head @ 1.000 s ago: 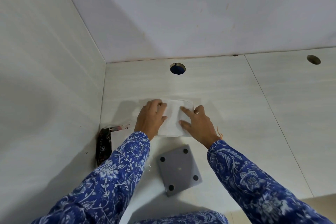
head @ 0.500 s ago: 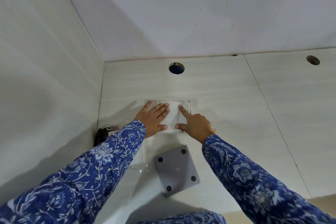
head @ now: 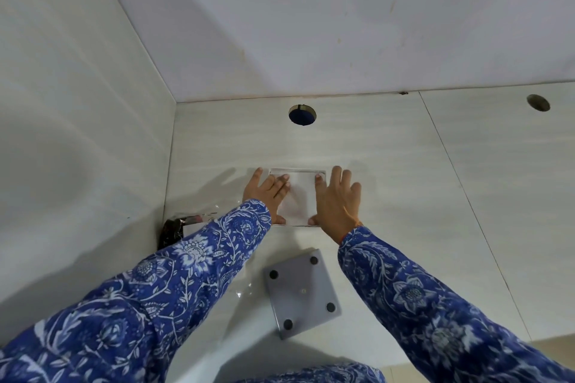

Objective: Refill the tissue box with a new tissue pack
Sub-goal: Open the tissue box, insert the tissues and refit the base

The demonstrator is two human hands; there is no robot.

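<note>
We have both hands spread flat on the white tissues [head: 297,196], which sit inside the clear tissue box [head: 298,172] recessed or resting on the pale counter [head: 404,183]. Our left hand [head: 269,193] lies open with its fingers [head: 281,183] pressing on the left part of the stack, thumb at the near edge; our right hand [head: 337,202] is open too, one fingertip on the far right corner of the tissues and the other fingers splayed past the box onto the counter. Neither hand grips anything; they push down. So the new tissues appear to be already in the box, and we judge this step to be seating and flattening them. What seems left is closing up: the grey square panel [head: 300,292] with four dark dots, probably the base or cover of the box, lies loose on the counter nearer to us, apart from the box, and would need to go back on. Beside our left sleeve [head: 174,270], a crumpled clear wrapper [head: 186,221] with a dark end lies in the corner by the wall [head: 77,134], likely the emptied packaging, not yet thrown away.
</note>
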